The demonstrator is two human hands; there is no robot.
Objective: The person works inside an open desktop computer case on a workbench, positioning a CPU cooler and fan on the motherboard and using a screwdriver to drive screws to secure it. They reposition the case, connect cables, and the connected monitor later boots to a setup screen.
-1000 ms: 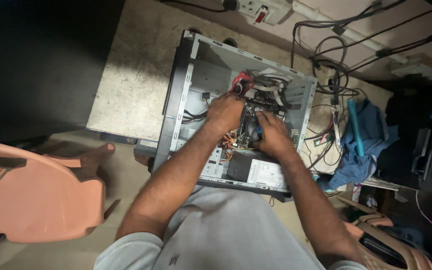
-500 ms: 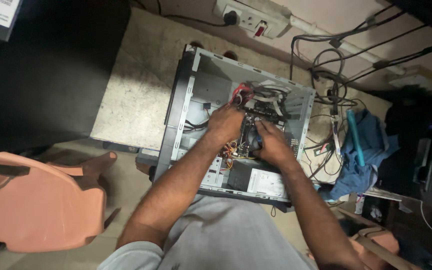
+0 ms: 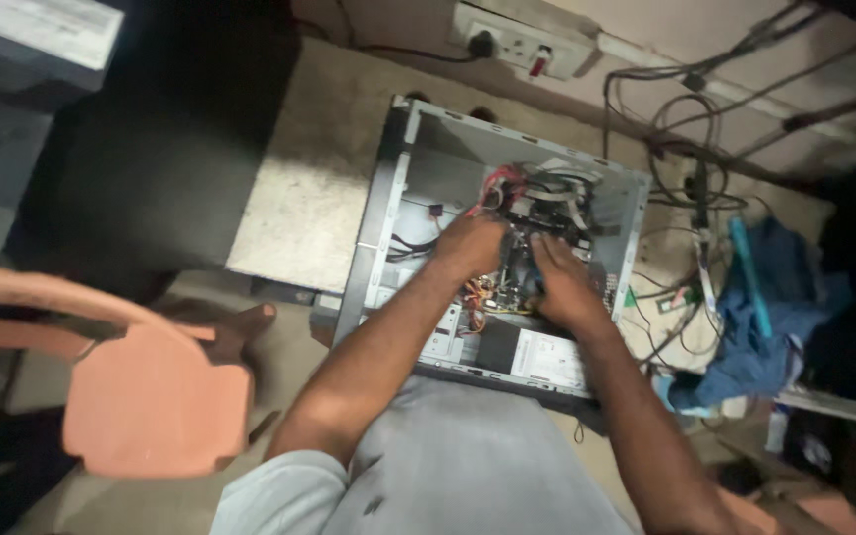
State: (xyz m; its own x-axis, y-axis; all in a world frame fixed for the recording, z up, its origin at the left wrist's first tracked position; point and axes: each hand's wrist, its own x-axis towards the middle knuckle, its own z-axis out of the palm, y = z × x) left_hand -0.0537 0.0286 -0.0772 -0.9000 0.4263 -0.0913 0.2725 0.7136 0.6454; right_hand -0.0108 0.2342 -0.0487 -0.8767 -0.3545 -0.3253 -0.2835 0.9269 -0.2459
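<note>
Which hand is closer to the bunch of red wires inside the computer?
Left. The left hand sits just below the red wires, nearly touching them; the right hand works farther right and lower in the open computer case.

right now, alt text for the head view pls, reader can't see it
Both hands, left hand and right hand, reach into an open computer case lying on a concrete slab; a pink plastic chair stands at left, tangled cables at right.

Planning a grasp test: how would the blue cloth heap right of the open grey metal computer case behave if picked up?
The crumpled blue cloth heap would probably go floppy and drape, since it lies in loose folds. It looks light for its bulk. It may snag: loose dark cables run close beside it, and a light blue strip lies on top that could slide off.
</note>
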